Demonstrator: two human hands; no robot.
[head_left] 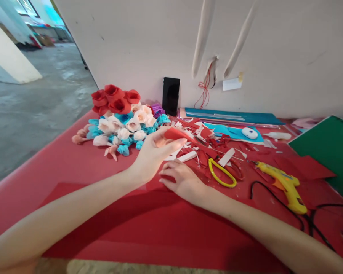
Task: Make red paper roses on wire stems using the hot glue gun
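My left hand (154, 152) is raised above the red table, its thumb and fingers closed on a curved red paper piece (175, 134). Lower and to the right, my right hand (185, 180) hovers at or just over a large red paper sheet (148, 228). Its fingers are loosely bent and apart from the thumb, with nothing seen between them. Beyond both hands lies a heap of red and white paper scraps (204, 133). Yellow-handled scissors (221, 175) rest at the heap's right edge, their blades largely hidden by scraps.
Red paper flowers (117, 99) and white and blue ones (131, 123) are piled at the back left. A phone (171, 95) leans on the wall. A yellow glue gun (286, 186) with a black cord and a green board (328, 152) lie right. A white oval object (249, 133) sits behind.
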